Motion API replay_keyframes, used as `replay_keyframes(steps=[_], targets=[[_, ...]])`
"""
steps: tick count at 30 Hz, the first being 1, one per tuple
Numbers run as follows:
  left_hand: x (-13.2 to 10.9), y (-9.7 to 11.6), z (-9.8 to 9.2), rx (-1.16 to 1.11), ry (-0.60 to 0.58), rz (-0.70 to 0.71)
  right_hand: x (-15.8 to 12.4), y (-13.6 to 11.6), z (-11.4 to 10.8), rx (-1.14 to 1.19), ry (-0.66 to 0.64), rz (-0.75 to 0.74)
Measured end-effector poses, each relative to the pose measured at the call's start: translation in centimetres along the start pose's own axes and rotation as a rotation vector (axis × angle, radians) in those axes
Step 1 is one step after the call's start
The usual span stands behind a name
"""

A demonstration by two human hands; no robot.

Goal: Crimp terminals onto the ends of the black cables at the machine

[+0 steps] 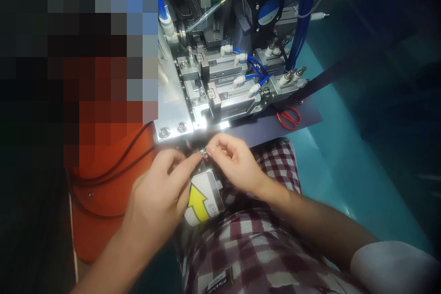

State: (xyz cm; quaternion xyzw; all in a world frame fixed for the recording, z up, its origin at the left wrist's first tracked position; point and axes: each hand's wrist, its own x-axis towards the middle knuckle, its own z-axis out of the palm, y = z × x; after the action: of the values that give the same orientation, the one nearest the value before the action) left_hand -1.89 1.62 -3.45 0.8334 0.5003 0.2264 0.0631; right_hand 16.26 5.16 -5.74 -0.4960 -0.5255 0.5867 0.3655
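Observation:
My left hand (161, 188) and my right hand (237, 161) meet in front of the machine's lower edge, each closed in a pinch. Between the fingertips is a tiny light-coloured piece with thin wire-like strands and a red bit (206, 156); its exact kind is too small to make out. Both thumbs and forefingers appear to touch it. Just below the fingers sits a cylindrical motor-like housing (206, 197) with a white label and a yellow arrow, partly covered by my left hand.
Pneumatic cylinders (237, 105) with blue air hoses (303, 18) rise ahead. A metal plate with bolts (174, 119) borders them. Red-handled scissors (289, 118) lie on a dark sheet (310, 117) at right. Black cables (113, 170) cross an orange surface (99, 234) at left.

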Motion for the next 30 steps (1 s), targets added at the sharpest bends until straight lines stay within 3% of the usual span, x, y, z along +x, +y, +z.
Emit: replay_keyframes(steps=[13,19,21,25,30], targets=[[0.0,0.0,-0.2,0.092,-0.034,0.056,-0.2,1.4,0.7,-0.073,0.057,-0.151],[0.2,0.1,-0.1,0.159,-0.021,0.088,-0.4,0.9,0.6,-0.329,0.136,-0.327],[0.2,0.1,-0.1,0.161,-0.026,0.091,-0.4,0.9,0.6,-0.277,0.121,-0.268],[0.0,-0.1,-0.1,0.13,-0.034,0.083,-0.2,0.7,0.8,0.015,0.067,-0.013],[-0.1,-0.3,0.0,-0.021,-0.006,0.022,0.2,0.2,0.7,0.144,0.017,0.069]])
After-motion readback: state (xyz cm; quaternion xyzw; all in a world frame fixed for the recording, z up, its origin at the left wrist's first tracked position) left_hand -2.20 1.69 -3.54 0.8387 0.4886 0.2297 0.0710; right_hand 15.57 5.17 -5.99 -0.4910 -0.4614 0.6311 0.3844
